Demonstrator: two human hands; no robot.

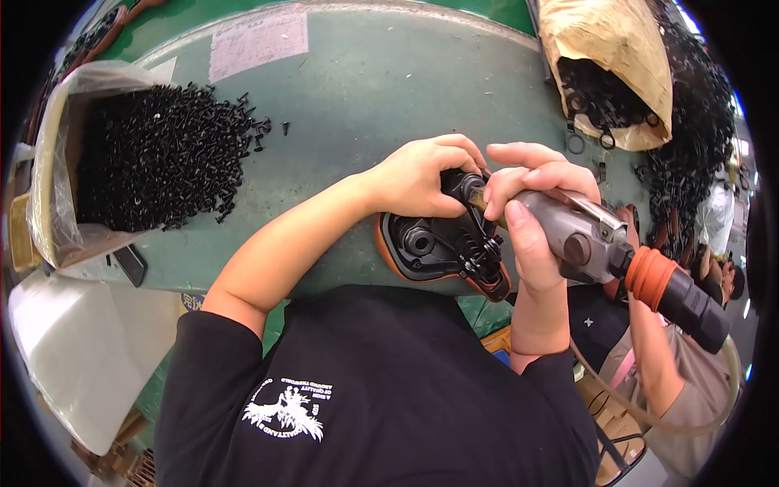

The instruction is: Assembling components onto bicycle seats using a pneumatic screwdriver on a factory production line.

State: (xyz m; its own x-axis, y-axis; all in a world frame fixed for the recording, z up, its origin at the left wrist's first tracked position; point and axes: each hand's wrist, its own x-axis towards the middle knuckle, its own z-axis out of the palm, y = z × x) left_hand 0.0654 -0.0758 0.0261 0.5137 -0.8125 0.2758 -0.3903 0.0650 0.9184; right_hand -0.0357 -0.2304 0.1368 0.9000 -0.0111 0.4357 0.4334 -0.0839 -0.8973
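Observation:
A bicycle saddle point(422, 247) lies upside down at the near edge of the bench, its black underside facing up and a brown-orange rim showing. My left hand point(422, 178) is closed around the far part of the saddle, fingers curled over its edge. In my right hand point(540, 183) is a grey air screwdriver point(572, 235) with an orange and black hose end, held tilted. Its tip points into the saddle's underside beside my left fingers, which partly hide the point of contact. A round socket and a dark spring-like part show on the underside.
A plastic-lined box point(53, 187) of black screws point(162, 154) spills onto the green bench point(349, 73) at left. A paper sheet point(258, 42) lies at the back. A brown paper bag point(604, 32) holds black ring-shaped parts. At right are a dark heap point(690, 114) and a co-worker's arm point(656, 357).

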